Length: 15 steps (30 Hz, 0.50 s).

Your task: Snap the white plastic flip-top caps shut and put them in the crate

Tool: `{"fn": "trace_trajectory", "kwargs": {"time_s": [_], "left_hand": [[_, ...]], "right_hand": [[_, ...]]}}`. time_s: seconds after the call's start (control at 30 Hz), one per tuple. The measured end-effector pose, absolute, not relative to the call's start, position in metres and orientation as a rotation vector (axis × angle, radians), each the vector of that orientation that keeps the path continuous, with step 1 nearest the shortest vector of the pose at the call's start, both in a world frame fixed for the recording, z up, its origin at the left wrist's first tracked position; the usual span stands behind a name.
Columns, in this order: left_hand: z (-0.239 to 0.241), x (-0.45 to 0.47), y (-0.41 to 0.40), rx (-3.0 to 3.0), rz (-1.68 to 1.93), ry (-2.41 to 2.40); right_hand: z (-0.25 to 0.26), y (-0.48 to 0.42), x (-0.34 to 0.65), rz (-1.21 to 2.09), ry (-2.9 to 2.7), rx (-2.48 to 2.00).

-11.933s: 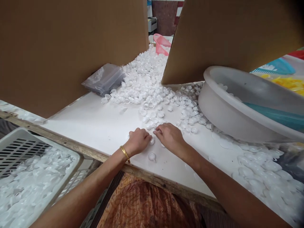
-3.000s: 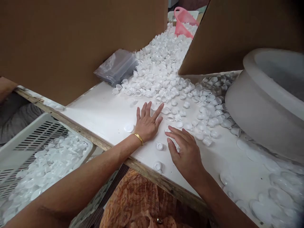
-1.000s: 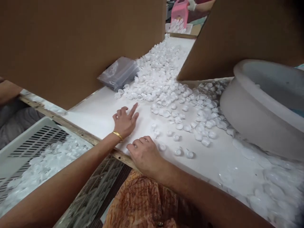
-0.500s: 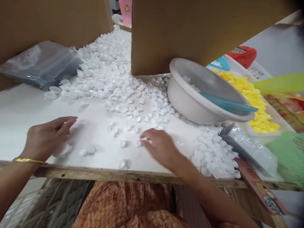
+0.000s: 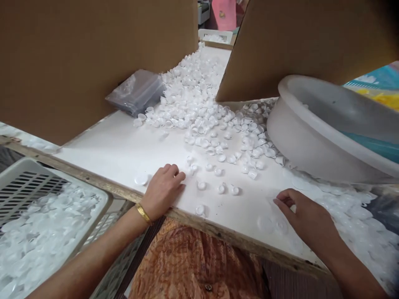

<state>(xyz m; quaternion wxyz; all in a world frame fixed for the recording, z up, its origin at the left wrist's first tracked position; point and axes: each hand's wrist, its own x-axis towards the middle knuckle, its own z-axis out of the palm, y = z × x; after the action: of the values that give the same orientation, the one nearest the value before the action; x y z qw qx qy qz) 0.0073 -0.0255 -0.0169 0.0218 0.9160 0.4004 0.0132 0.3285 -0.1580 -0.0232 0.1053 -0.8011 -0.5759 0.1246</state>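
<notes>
My left hand (image 5: 165, 189) rests on the white tabletop near its front edge, fingers curled downward; whatever lies beneath them is hidden. Just left of it sits a flat white piece (image 5: 141, 178). My right hand (image 5: 302, 211) hovers at the right with thumb and forefinger tips together; anything pinched there is too blurred to make out. Blurred white disc-like pieces (image 5: 264, 224) lie below its fingertips. Between the hands stand small white toy teacups (image 5: 221, 189), several of them spaced apart. One teacup (image 5: 200, 209) is closer to the edge.
A heap of white teacups (image 5: 190, 95) runs back between two cardboard panels (image 5: 102, 45). A large tilted grey basin (image 5: 289, 137) stands at right, beside a pile of white pieces (image 5: 352, 216). A plastic-wrapped pack (image 5: 137, 89) lies at left. Below the table is a basket (image 5: 107, 199) of white pieces.
The view has swung left, bringing the basket into sight. My right hand has left the middle teacups and moved right; another cup stands in their row. My left hand is closer to the cups, fingers curled.
</notes>
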Motion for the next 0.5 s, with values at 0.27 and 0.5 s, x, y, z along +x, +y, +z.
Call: {"fn": "trace_trajectory", "kwargs": {"time_s": [0.27,0.5], "left_hand": [[-0.005,-0.025,-0.018,2.619,0.226,1.579],[-0.013,0.035,-0.045,1.689,0.411,1.352]], "right_hand": [[-0.006,-0.110,0.231,0.775,-1.604,-1.665],[-0.045,-0.089,0.194,0.181,-2.050,-1.388]]}}
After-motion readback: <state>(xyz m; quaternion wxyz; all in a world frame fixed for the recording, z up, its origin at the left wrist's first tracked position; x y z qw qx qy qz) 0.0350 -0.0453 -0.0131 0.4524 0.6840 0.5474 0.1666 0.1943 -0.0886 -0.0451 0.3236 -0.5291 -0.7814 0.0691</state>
